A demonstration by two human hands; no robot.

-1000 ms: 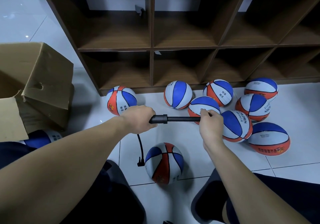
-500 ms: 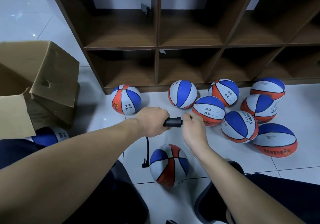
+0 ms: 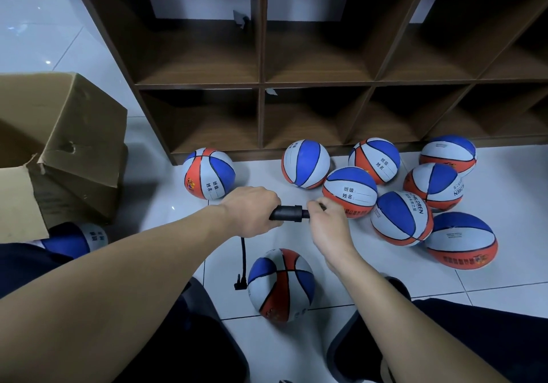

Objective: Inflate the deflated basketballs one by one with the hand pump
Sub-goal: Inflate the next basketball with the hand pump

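Observation:
A black hand pump (image 3: 289, 213) is held level above the floor. My left hand (image 3: 252, 212) grips its barrel, and my right hand (image 3: 326, 222) grips the handle, pushed in close to the barrel. A black hose (image 3: 243, 259) hangs from the pump down to a red, white and blue basketball (image 3: 281, 284) on the tiles between my knees. The hose end sits at the ball's left side. Several more basketballs (image 3: 401, 218) lie in a cluster to the right, and one ball (image 3: 209, 173) lies alone to the left.
A dark wooden cubby shelf (image 3: 261, 83) stands behind the balls. An open cardboard box (image 3: 68, 145) sits at the left, with another ball (image 3: 74, 240) beside it. My knees in dark trousers frame the lower view.
My right hand has pushed the pump handle in toward the barrel, so the long rod seen a second ago is hidden. The left hand and the ball have stayed in place.

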